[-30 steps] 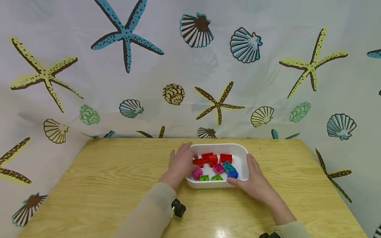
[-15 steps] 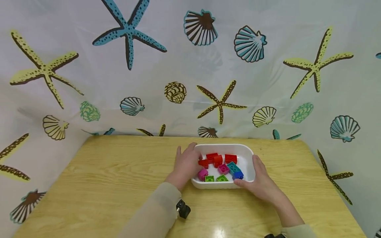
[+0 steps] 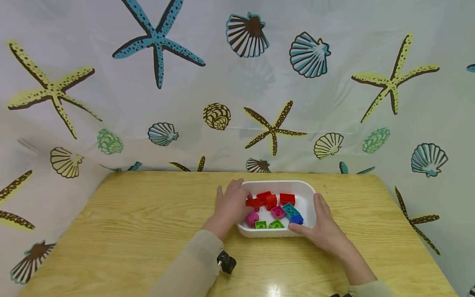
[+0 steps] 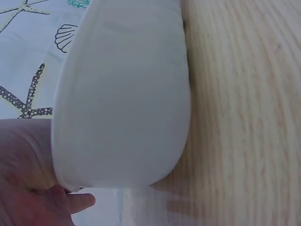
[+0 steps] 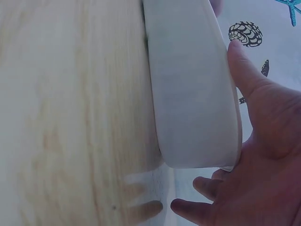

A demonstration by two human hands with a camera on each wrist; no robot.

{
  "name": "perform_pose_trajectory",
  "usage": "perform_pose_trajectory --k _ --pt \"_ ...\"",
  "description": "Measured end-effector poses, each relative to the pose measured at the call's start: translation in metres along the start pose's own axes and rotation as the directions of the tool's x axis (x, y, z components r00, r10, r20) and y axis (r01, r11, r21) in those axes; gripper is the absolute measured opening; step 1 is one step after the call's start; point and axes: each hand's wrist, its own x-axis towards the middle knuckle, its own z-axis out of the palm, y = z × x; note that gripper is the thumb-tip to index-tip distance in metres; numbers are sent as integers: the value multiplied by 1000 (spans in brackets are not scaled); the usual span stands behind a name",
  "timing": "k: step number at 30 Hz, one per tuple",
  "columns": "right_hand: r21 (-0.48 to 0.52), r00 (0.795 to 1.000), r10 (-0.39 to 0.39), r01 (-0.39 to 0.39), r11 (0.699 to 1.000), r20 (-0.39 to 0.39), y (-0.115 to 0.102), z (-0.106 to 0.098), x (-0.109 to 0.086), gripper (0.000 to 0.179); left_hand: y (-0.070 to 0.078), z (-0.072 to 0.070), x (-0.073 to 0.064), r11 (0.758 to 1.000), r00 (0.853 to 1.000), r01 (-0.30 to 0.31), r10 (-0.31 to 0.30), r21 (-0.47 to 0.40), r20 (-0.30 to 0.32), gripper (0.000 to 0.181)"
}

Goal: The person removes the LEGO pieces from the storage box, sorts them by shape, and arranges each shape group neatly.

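A white plastic box (image 3: 272,233) stands on the table, holding several toy building bricks. Red bricks (image 3: 287,199) lie toward the back, with pink bricks (image 3: 277,212), a teal brick (image 3: 291,210) and a blue brick (image 3: 296,219) in front. Two green bricks (image 3: 276,224) sit by the front wall. My left hand (image 3: 231,203) grips the box's left end, some fingers bent over the rim. At the right end my right hand (image 3: 322,225) holds the box, thumb on the front rim and fingers along the side. Both wrist views show the box's outer wall (image 4: 122,94) beside the hands.
The wooden table (image 3: 148,206) extends to both sides and in front of the box. Behind it and at the sides hangs a pale cloth (image 3: 208,82) printed with starfish and shells. A small black device (image 3: 226,262) is at the left sleeve.
The box shifted slightly to the right with both hands on it, mostly in the first half second. The bricks keep their arrangement. The head view also moved a little.
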Motion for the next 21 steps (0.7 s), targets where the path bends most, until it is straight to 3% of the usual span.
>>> perform_pose_trajectory --k 6,13,21 --pt "-5 1000 3 -3 1000 -21 1 3 -2 136 -1 -11 -5 999 1000 -10 10 -45 -9 28" --pt "-12 1000 7 -7 1000 -25 1 4 0 136 -16 -30 -14 996 989 -76 71 -36 -131 33" --pt "-21 999 12 -13 1000 -34 1 6 -2 136 -29 -49 -26 988 973 -122 101 -90 -209 41"
